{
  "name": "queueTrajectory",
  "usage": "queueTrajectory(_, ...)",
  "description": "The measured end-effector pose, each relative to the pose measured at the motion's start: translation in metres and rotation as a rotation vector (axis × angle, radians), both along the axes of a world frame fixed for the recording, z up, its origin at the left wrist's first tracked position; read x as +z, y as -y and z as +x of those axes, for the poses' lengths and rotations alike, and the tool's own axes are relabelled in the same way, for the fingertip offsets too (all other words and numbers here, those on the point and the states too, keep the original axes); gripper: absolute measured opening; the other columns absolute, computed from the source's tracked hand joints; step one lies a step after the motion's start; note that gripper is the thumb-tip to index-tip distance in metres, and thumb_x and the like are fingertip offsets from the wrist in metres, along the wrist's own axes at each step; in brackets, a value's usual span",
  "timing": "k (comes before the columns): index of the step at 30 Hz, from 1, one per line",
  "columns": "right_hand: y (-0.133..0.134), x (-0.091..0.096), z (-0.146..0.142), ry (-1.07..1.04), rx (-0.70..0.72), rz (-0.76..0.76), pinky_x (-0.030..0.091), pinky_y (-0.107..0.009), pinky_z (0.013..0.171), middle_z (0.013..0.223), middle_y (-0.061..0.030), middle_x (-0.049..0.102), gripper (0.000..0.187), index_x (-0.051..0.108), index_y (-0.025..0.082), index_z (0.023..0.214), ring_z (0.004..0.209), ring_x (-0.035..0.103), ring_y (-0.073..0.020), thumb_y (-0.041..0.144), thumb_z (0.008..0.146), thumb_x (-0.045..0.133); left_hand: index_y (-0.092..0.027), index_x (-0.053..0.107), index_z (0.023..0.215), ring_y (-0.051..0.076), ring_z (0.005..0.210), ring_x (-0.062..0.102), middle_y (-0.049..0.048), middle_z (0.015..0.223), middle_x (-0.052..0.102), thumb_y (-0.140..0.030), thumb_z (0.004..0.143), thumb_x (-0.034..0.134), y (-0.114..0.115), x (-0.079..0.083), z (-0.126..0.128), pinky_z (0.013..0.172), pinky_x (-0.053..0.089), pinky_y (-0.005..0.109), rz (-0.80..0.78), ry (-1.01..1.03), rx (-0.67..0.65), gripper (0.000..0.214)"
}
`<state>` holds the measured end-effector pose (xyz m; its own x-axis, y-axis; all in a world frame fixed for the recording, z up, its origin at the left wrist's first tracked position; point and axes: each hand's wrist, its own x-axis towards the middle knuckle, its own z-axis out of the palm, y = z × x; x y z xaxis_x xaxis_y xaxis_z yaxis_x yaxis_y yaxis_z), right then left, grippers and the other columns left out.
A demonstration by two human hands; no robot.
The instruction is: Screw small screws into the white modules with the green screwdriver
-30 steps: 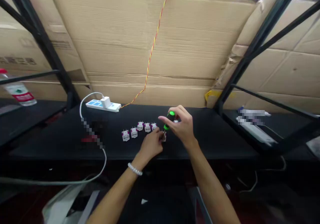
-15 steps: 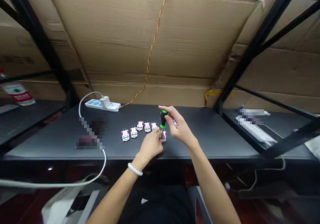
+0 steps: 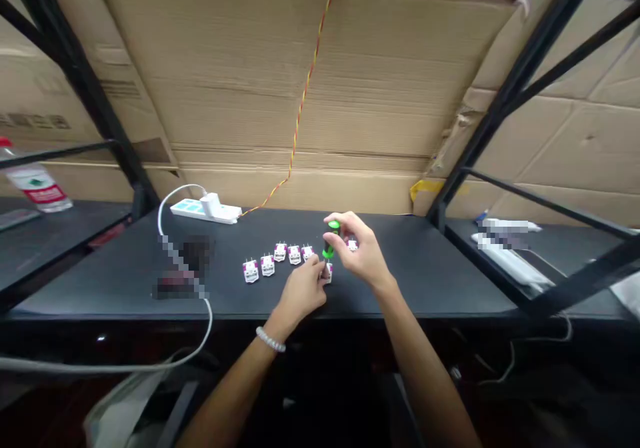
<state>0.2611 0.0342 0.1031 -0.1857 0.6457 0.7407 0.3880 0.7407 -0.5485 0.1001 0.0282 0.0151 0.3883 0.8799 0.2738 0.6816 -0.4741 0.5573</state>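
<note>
The right hand (image 3: 357, 249) holds a green-handled screwdriver (image 3: 329, 239) in a narrow grip, shaft upright above a small white module (image 3: 327, 273) pinched by the left hand (image 3: 301, 293).

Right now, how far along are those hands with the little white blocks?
Five white blocks sit in a row on the left, and they look finished, though I can't be sure. In hand: the right hand holds a green-and-black screwdriver above a sixth block by the left hand. Left: one more block lies past the right hand.
</note>
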Motion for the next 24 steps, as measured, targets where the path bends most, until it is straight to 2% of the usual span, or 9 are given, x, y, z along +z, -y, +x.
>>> queueTrajectory(7, 0.004, 0.0, 0.001, -0.02, -0.01, 0.065, 0.051, -0.031, 0.073, 0.098, -0.0023, 0.068, 0.018, 0.073, 0.024, 0.115, 0.078, 0.059, -0.0157, 0.026, 0.098, 0.07, -0.02, 0.065, 0.091, 0.021, 0.093, 0.069, 0.0067, 0.108, 0.066, -0.005, 0.09, 0.059, 0.002, 0.001, 0.0, 0.083, 0.051, 0.03, 0.009, -0.058, 0.028, 0.017)
queueTrajectory(12, 0.019, 0.006, 0.022, -0.098, -0.129, 0.115, 0.053, -0.032, 0.076, 0.097, -0.0023, 0.067, 0.024, 0.074, 0.025, 0.122, 0.081, 0.061, -0.0165, 0.031, 0.099, 0.071, -0.021, 0.065, 0.092, 0.02, 0.089, 0.069, 0.0054, 0.106, 0.065, -0.007, 0.094, 0.057, 0.007, 0.003, -0.001, 0.08, 0.052, 0.029, 0.05, -0.082, 0.041, 0.017)
queueTrajectory(16, 0.026, 0.01, 0.038, -0.331, -0.3, 0.205, 0.057, -0.033, 0.079, 0.102, -0.0045, 0.068, 0.029, 0.074, 0.023, 0.122, 0.086, 0.066, -0.0177, 0.038, 0.097, 0.074, -0.022, 0.067, 0.098, 0.023, 0.108, 0.069, 0.0069, 0.12, 0.067, -0.008, 0.095, 0.058, 0.013, 0.007, -0.004, 0.096, 0.056, 0.035, 0.063, 0.048, 0.001, 0.017)
queueTrajectory(18, 0.027, 0.009, 0.04, -0.517, -0.427, 0.269, 0.059, -0.034, 0.078, 0.107, -0.0064, 0.068, 0.035, 0.072, 0.022, 0.123, 0.087, 0.068, -0.0186, 0.044, 0.097, 0.074, -0.022, 0.067, 0.114, 0.027, 0.121, 0.067, 0.0095, 0.131, 0.067, -0.012, 0.098, 0.058, 0.026, 0.01, 0.001, 0.108, 0.054, 0.041, 0.061, 0.184, 0.003, 0.021)
queueTrajectory(19, 0.027, 0.008, 0.039, -0.617, -0.483, 0.294, 0.06, -0.034, 0.075, 0.109, -0.0072, 0.067, 0.038, 0.069, 0.022, 0.125, 0.085, 0.068, -0.0189, 0.047, 0.097, 0.072, -0.023, 0.062, 0.13, 0.028, 0.126, 0.065, 0.0112, 0.136, 0.066, -0.017, 0.101, 0.057, 0.036, 0.01, 0.007, 0.112, 0.053, 0.045, 0.043, 0.275, 0.01, 0.03)
queueTrajectory(21, 0.027, 0.006, 0.033, -0.793, -0.549, 0.33, 0.061, -0.036, 0.071, 0.112, -0.0084, 0.065, 0.04, 0.063, 0.024, 0.13, 0.083, 0.069, -0.0195, 0.051, 0.101, 0.065, -0.024, 0.038, 0.158, 0.03, 0.138, 0.061, 0.0161, 0.155, 0.056, -0.027, 0.104, 0.058, 0.063, 0.009, 0.025, 0.111, 0.056, 0.047, -0.015, 0.483, -0.075, 0.058)
queueTrajectory(22, 0.027, 0.005, 0.029, -0.863, -0.56, 0.344, 0.061, -0.037, 0.071, 0.113, -0.0085, 0.064, 0.04, 0.06, 0.026, 0.133, 0.083, 0.069, -0.02, 0.051, 0.102, 0.061, -0.026, 0.024, 0.167, 0.033, 0.15, 0.05, 0.0178, 0.167, 0.044, -0.029, 0.104, 0.059, 0.077, 0.006, 0.037, 0.115, 0.054, 0.049, -0.027, 0.543, -0.201, 0.072)
queueTrajectory(24, 0.029, 0.004, 0.021, -0.947, -0.566, 0.367, 0.063, -0.039, 0.071, 0.115, -0.0083, 0.062, 0.037, 0.056, 0.029, 0.135, 0.085, 0.071, -0.021, 0.051, 0.105, 0.055, -0.028, -0.002, 0.172, 0.041, 0.165, 0.022, 0.0188, 0.181, 0.011, -0.034, 0.098, 0.069, 0.103, -0.003, 0.064, 0.129, 0.037, 0.06, 0.028, 0.596, -0.464, 0.103)
